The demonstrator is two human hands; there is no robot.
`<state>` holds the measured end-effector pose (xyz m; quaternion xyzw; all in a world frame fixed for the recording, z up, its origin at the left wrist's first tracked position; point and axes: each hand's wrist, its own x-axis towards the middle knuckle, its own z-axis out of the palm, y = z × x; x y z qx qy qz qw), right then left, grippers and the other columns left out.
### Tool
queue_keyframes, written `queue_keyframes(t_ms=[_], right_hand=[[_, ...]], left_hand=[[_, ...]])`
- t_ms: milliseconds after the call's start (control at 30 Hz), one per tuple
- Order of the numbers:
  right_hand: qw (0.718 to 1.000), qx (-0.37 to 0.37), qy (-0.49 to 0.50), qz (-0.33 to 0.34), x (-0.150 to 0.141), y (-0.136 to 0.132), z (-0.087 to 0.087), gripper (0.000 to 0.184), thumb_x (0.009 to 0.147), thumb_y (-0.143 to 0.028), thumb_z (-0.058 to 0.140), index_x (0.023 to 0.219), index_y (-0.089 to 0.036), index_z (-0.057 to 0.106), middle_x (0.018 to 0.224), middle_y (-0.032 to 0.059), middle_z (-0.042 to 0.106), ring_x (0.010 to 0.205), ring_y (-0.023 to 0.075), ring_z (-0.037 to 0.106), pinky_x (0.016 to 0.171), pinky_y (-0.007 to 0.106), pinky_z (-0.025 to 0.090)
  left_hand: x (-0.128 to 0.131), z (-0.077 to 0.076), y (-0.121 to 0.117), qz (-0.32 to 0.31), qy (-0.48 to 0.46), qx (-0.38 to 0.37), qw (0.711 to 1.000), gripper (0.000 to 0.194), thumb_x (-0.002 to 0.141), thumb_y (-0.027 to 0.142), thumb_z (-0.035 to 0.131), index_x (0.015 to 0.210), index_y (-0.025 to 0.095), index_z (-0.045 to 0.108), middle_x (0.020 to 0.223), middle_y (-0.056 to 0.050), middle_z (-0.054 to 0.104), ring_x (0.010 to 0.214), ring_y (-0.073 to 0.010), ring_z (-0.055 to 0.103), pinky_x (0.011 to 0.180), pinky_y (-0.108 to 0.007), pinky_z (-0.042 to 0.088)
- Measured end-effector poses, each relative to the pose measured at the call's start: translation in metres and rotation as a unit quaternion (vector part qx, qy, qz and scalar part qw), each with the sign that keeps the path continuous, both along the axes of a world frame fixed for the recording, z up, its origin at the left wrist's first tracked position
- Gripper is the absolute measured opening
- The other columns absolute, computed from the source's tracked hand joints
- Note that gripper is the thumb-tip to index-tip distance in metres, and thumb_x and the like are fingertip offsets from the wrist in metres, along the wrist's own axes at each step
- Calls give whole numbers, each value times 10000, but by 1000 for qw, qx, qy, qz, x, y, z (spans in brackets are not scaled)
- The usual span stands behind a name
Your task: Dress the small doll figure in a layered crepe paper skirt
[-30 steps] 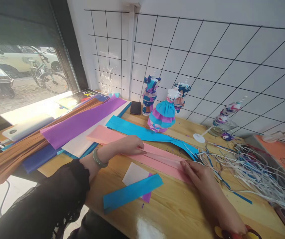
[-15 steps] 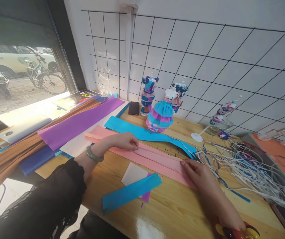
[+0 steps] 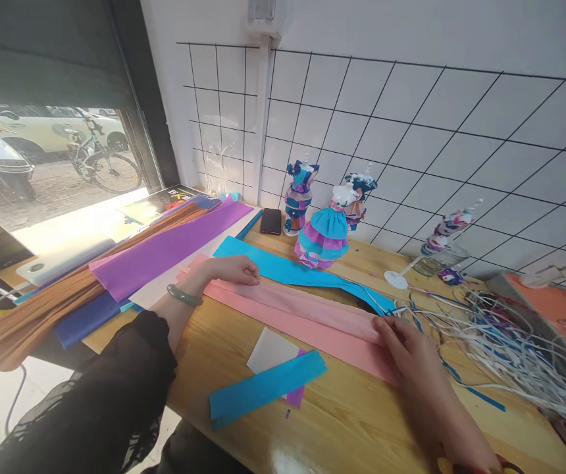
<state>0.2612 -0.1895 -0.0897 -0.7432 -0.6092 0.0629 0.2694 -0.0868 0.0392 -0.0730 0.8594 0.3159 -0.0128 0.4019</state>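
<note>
The pink strip (image 3: 330,334) looks like thin, matt paper or unwoven cloth, smooth and faintly sheer in its paler upper layer. The short blue strip (image 3: 268,390) and purple sheet (image 3: 169,250) share that flat, dull finish, while the brown bundle (image 3: 58,309) is crinkled along its length. The tabletop (image 3: 357,421) is smooth, varnished-looking wood with a glossy glare. The bangle (image 3: 184,296) is polished, stone-like; the black sleeve (image 3: 90,395) is sheer cloth; the jar (image 3: 434,266) looks like clear glass

1. The long flat pink strip (image 3: 307,314) lies on the brown wooden table (image 3: 386,428), between the left fingers (image 3: 251,270) and right fingers (image 3: 384,327).
2. Behind them: the long blue strip (image 3: 283,266).
3. Left of them: the flat purple sheet (image 3: 169,250).
4. Right: thin tangled white cords (image 3: 505,349).
5. In front: the short blue strip (image 3: 268,388).
</note>
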Motion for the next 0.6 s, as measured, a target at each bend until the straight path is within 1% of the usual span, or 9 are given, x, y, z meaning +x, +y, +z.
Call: queue_keyframes(t_ms=[133, 300, 433, 500, 533, 600], right_hand=[[1000, 2, 6, 3, 0, 1, -3, 386, 889, -509, 412, 830, -213, 652, 726, 45, 701, 682, 230, 634, 610, 330, 459], [999, -22, -28, -5, 6, 2, -11, 387, 893, -496, 402, 776, -214, 640, 641, 44, 682, 613, 228, 622, 577, 335, 439], [998, -26, -62, -8, 12, 3, -17, 412, 900, -487, 381, 749, -206, 641, 607, 51, 658, 565, 220, 599, 527, 326, 419], [995, -19, -93, -23, 12, 3, -17, 390, 897, -467, 396, 815, -193, 661, 677, 72, 680, 596, 233, 606, 534, 337, 429], [993, 1, -115, -32, 10, 3, -16, 376, 892, -456, 412, 868, -181, 667, 741, 92, 690, 646, 248, 616, 563, 353, 447], [983, 78, -162, -36, 1, 2, -10, 365, 880, -432, 448, 971, -149, 660, 891, 142, 686, 806, 287, 618, 690, 412, 475]], left_hand=[[3, 0, -3, 15, 4, 2, 1000, 299, 746, 436, 585, 870, 181, 680, 829, -12, 663, 767, -143, 559, 661, -216, 393], [6, -3, -3, 8, 15, -13, 1000, 377, 707, 496, 630, 924, 191, 683, 773, -6, 645, 692, -124, 535, 618, -215, 375], [7, -7, -2, 6, 13, -4, 1000, 377, 689, 524, 639, 824, 176, 691, 710, -4, 620, 643, -115, 501, 579, -218, 345], [8, -9, -1, 7, 9, 2, 1000, 367, 683, 518, 644, 799, 173, 693, 693, -4, 615, 629, -112, 492, 567, -220, 336], [9, -10, -1, 7, 7, 6, 1000, 363, 681, 515, 647, 795, 174, 694, 689, -3, 615, 628, -112, 494, 565, -221, 335], [9, -11, -1, 4, 5, 12, 1000, 352, 675, 508, 653, 784, 176, 693, 671, 0, 608, 621, -112, 495, 559, -223, 333]])
